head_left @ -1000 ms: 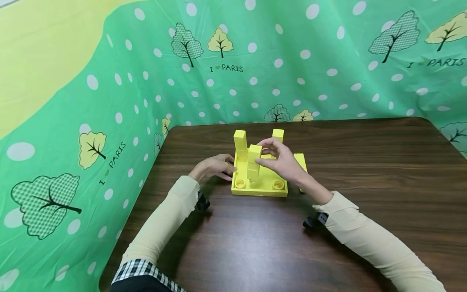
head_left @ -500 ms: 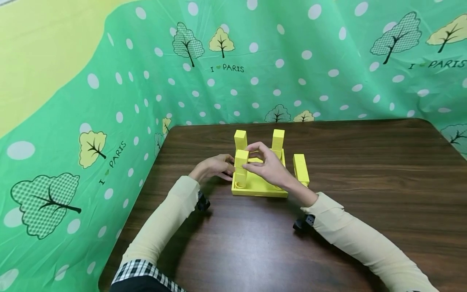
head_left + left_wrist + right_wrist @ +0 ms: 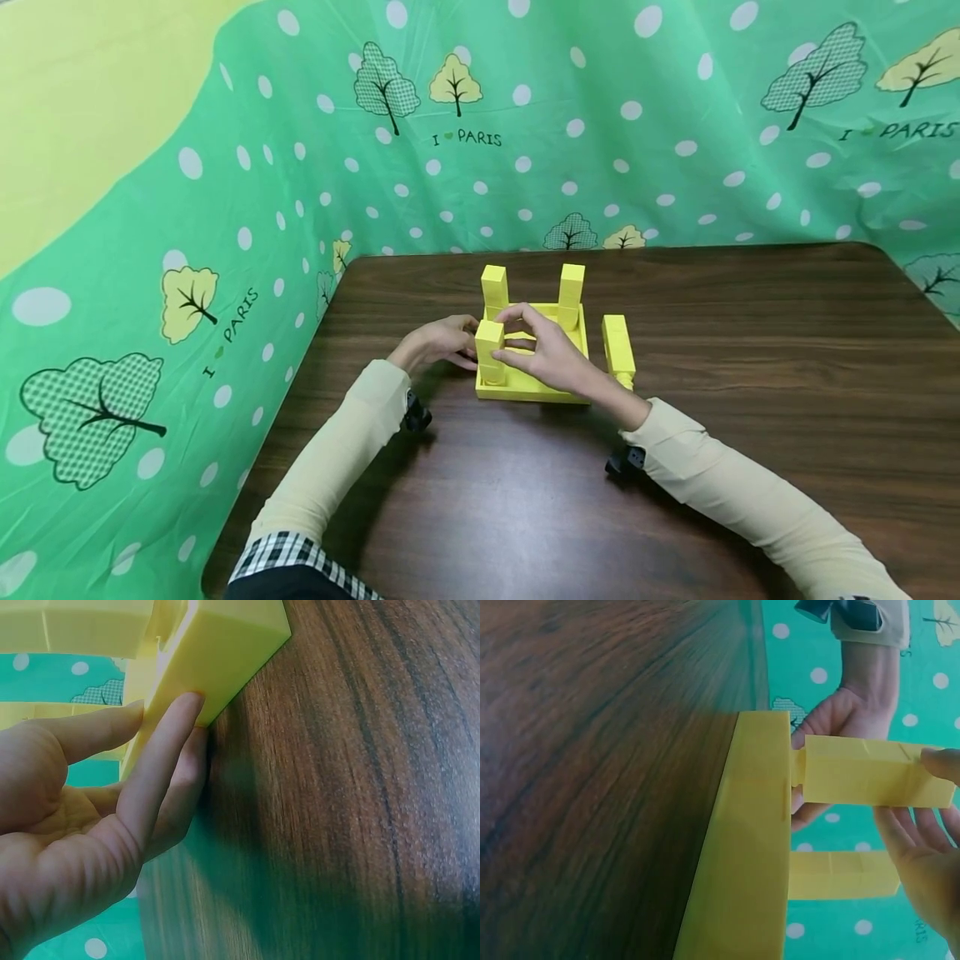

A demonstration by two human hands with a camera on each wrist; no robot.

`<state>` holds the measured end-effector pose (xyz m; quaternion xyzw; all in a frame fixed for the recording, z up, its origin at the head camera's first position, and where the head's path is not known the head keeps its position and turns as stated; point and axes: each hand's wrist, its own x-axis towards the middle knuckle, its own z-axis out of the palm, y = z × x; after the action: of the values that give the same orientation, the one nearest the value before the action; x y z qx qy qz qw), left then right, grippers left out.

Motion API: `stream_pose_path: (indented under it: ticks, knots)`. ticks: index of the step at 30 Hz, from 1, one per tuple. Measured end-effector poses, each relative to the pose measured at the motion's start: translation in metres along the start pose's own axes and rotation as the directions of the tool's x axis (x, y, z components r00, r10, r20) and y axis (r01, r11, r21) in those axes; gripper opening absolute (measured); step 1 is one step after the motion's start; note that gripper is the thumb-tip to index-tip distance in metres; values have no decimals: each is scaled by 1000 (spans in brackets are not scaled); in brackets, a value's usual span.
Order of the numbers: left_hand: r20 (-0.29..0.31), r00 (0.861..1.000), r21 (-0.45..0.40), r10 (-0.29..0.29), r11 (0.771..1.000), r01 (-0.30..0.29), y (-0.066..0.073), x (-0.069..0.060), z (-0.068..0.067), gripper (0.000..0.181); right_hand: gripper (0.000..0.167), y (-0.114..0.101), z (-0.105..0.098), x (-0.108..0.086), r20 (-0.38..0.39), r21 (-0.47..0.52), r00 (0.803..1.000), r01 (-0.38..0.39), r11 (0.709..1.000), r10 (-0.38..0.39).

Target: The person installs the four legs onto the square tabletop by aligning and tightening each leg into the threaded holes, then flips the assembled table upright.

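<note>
A yellow square base (image 3: 536, 397) with a raised rim lies on the table, legs up. My right hand (image 3: 551, 357) pinches a yellow square leg (image 3: 490, 343) between thumb and fingers, standing upright over the near-left corner. In the right wrist view a narrow neck shows between the leg (image 3: 855, 776) and the base (image 3: 742, 847), so it is not flush. My left hand (image 3: 441, 343) touches the base's left side; in the left wrist view its fairly straight fingertips press the base wall (image 3: 225, 660). Two more legs stand at the far corners, left (image 3: 494, 287) and right (image 3: 571, 292).
A loose yellow leg (image 3: 618, 346) lies on the brown wooden table (image 3: 735, 350) right of the base, its narrow end toward me. A green dotted cloth (image 3: 525, 125) hangs behind the table and along its left side.
My right hand has carried the leg left and down, from over the base's middle onto its near-left corner. The left hand has stayed at the base's side.
</note>
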<state>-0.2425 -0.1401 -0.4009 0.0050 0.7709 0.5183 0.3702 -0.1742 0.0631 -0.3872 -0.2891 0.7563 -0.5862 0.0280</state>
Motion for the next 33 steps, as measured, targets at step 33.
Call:
stream_pose_path:
  ticks: [33]
  knots:
    - [4,1000,-13,-11,1000,11,1,0,0,46,33,-6,-4,11,54,117,981,-191,975,185]
